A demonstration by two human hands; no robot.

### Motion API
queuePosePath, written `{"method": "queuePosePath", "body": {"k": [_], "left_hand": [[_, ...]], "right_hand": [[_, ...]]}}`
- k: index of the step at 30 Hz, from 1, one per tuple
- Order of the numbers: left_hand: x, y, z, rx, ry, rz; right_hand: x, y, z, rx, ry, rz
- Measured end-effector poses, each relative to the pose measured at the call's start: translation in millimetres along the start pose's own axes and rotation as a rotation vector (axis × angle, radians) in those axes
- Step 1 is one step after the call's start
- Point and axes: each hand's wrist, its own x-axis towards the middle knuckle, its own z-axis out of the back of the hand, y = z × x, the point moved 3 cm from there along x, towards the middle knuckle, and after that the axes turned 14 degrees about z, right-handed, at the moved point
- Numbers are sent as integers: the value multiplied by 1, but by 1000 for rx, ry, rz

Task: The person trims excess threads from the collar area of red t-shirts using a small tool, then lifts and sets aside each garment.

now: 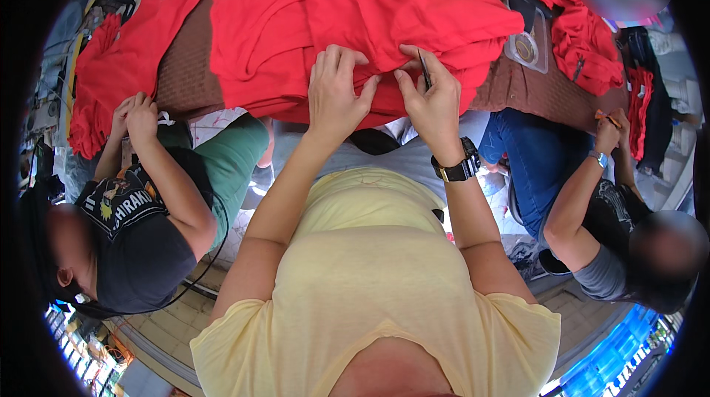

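A large heap of red fabric (362, 9) spreads over the table in front of me, its near edge hanging toward my lap. My left hand (339, 90) lies on the near part of it, fingers slightly bent and thumb held apart, with no tool in it. Close beside it, my right hand (435, 101) has a slim dark tool (424, 68) tucked between its fingers. Thumb and index fingertip of that hand are near the fabric, a small gap between them. The tool's lower end is hidden in the palm, so its exact kind does not show.
The table has a brown textured cover (185, 75). A clear plastic container (527, 46) with a round item stands at right. Red garments (137, 49) lie far left, others (584, 46) far right. Two people sit close on both sides, the right one's hand holding a small orange item (610, 117).
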Motion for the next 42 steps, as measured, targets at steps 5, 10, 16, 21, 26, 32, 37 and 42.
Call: {"method": "queuePosePath", "body": {"k": [5,10,16,21,26,32,37,42], "left_hand": [[2,6,5,-95,-32,-1],[-1,5,17,-336,104,208],[-7,19,26,-561,139,341],[-9,30,25,-822,276,490],[-11,21,37,-848,398,521],[-32,-9,58,-322,1026,195],[-5,-31,38,-2,127,-35],[10,-5,27,-154,-60,-147]], "right_hand": [[12,10,5,-123,-12,126],[8,2,5,5,-36,-47],[-2,-14,5,94,-49,-116],[-6,-19,6,195,-89,-157],[-8,-23,6,221,-100,-182],[-7,-19,8,199,-65,-218],[-2,-13,4,203,-106,-187],[10,5,12,-142,-63,155]]}}
